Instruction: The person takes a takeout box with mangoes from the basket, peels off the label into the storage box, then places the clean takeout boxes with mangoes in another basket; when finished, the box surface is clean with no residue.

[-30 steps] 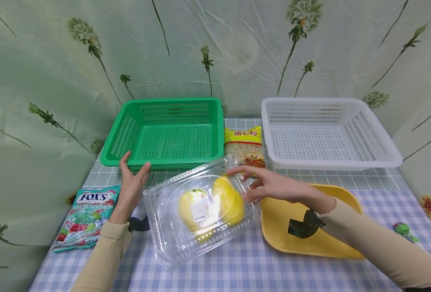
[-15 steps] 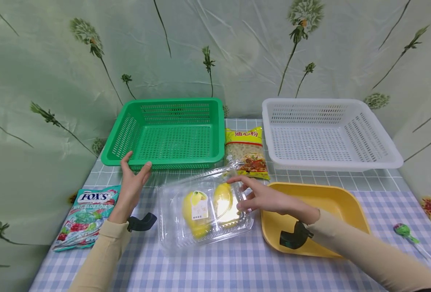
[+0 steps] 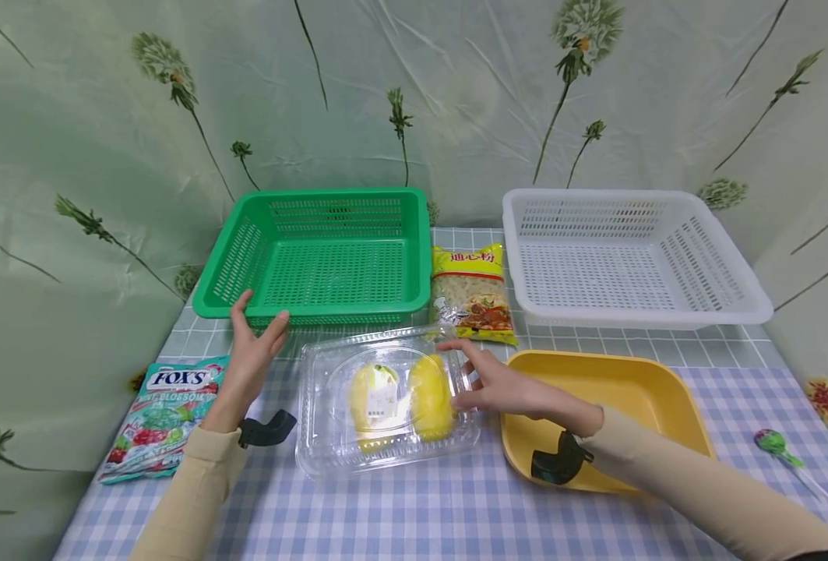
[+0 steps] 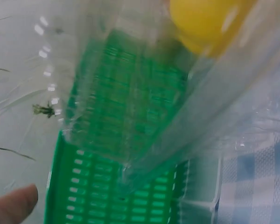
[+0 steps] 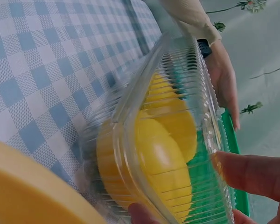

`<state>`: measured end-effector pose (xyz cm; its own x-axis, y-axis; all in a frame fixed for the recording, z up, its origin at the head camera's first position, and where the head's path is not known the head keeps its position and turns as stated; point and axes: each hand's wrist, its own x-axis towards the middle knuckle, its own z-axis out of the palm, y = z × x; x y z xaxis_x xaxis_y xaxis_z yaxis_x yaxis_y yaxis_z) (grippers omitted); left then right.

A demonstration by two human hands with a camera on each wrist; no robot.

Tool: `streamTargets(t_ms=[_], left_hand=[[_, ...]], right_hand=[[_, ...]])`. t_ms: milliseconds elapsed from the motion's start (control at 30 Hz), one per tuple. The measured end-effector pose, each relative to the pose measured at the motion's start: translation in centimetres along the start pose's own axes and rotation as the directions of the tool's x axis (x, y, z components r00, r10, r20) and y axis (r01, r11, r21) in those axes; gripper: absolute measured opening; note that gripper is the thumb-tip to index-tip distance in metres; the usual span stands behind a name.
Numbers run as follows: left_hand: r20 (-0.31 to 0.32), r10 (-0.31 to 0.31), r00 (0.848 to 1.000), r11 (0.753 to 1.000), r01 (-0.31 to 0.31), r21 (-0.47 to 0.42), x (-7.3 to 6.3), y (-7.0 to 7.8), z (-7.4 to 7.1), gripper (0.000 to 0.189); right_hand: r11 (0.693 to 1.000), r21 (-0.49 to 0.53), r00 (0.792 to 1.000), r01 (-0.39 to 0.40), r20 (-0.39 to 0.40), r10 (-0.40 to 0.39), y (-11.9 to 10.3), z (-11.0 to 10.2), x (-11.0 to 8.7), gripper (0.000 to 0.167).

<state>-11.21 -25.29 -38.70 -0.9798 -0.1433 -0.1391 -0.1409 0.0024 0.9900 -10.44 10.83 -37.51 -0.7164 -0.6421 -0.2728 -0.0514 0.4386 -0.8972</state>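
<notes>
A clear plastic clamshell box (image 3: pixel 401 393) with yellow fruits (image 3: pixel 430 397) inside and a white label on its lid is in the middle of the head view. My right hand (image 3: pixel 501 382) grips its right end, fingers on the upper edge and thumb lower down. In the right wrist view a finger (image 5: pixel 254 175) presses the ridged lid edge. My left hand (image 3: pixel 248 366) is left of the box, thumb and index finger spread, fingertips by the front rim of the green basket (image 3: pixel 315 315). Nothing is between its fingers.
A white basket (image 3: pixel 638 315) stands at the back right, with a macaroni bag (image 3: pixel 473 292) between the baskets. The yellow tray (image 3: pixel 603 374) is under my right forearm. A FOX'S candy bag (image 3: pixel 164 421) lies at left, a lollipop (image 3: pixel 771 442) at far right.
My right hand has brought the clamshell box lower and turned it straighter and flatter, uncovering more of the macaroni bag. The right forearm shifted, baring the lollipop. My left hand has hardly moved.
</notes>
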Motion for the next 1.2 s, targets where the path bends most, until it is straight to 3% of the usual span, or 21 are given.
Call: streamTargets(t_ms=[167,300,533,667,733,833,1067,1200], left_hand=[[0.118,-0.017,0.993,0.998,0.009,0.067,-1.0,0.2,-0.7,0.087],[0.239,-0.015,0.971,0.985,-0.027,0.172,-2.2,0.1,-1.1,0.088],[0.442,-0.045,0.896,0.937,-0.116,0.330,-4.4,-0.5,-1.3,0.078],[0.537,-0.055,0.842,0.922,-0.163,0.350,-4.9,-1.1,-0.9,0.070],[0.562,-0.039,0.826,0.917,-0.194,0.349,-4.9,-1.5,-0.5,0.069],[0.569,-0.026,0.822,0.905,-0.222,0.362,-4.8,-2.0,0.0,0.070],[0.534,-0.060,0.843,0.902,-0.184,0.391,-4.7,-2.3,0.7,0.074],[0.526,-0.059,0.848,0.898,-0.184,0.398,-4.7,-2.3,0.8,0.074]], right_hand=[[1.000,0.003,1.000,0.000,-0.006,0.000,0.0,0.1,0.0,0.071],[1.000,0.009,1.000,-0.011,-0.015,0.011,0.0,0.3,-0.1,0.071],[1.000,-0.005,0.999,-0.017,-0.027,0.017,-0.2,0.6,-0.3,0.072],[1.000,-0.022,1.000,-0.005,-0.027,0.005,-0.2,0.5,-0.3,0.073],[0.999,-0.047,1.000,-0.006,-0.031,0.005,-0.2,0.4,-0.3,0.073],[0.996,-0.084,0.999,-0.003,-0.035,0.000,-0.3,0.2,-0.4,0.073],[0.990,-0.132,0.995,0.040,-0.084,-0.052,-0.6,-0.3,-0.3,0.065],[0.986,-0.141,0.987,0.094,-0.114,-0.110,-0.9,-0.8,-0.1,0.059]])
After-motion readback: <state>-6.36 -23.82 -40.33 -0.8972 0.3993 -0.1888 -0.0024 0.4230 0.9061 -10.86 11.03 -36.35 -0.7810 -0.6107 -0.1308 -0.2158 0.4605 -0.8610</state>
